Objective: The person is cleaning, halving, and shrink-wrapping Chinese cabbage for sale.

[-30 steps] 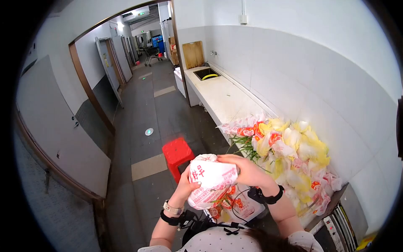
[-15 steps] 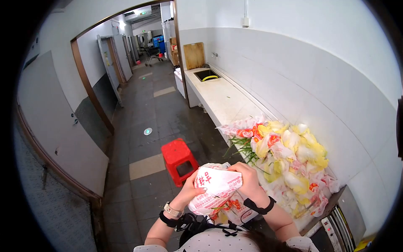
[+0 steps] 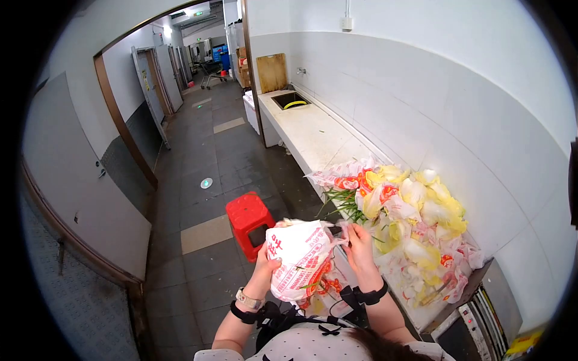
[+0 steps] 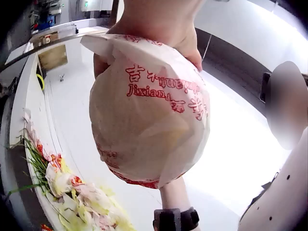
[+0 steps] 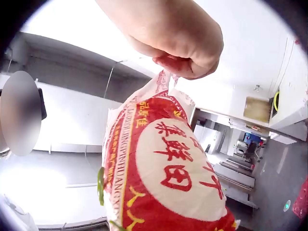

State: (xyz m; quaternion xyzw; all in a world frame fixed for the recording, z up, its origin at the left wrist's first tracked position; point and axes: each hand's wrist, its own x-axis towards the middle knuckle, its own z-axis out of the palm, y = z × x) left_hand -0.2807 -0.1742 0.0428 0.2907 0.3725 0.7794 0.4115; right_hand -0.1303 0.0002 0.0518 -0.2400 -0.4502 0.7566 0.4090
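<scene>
A round bundle (image 3: 301, 259) in white wrapping with red print is held up in front of the person's body. The left hand (image 3: 263, 274) grips its left side, thumb across the front. From above, the same hand (image 4: 159, 21) clasps the rounded wrapping (image 4: 154, 125) in the left wrist view. The right hand (image 3: 360, 246) pinches a loose corner of the wrapper and draws it out to the right. Fingers curl over that twisted corner (image 5: 166, 81) in the right wrist view, above a red printed panel (image 5: 168, 163). What the wrapping encloses is hidden.
Yellow-white leaves (image 3: 436, 213), printed wrappers and green stalks (image 3: 343, 201) lie heaped on the counter (image 3: 325, 141) at right. A red stool (image 3: 250, 216) stands on the floor ahead. Further back are a sink (image 3: 291, 100) and a wooden board (image 3: 272, 72).
The right hand has moved off the bundle's upper right side and pulled a wrapper corner outward to the right. The left hand keeps its hold.
</scene>
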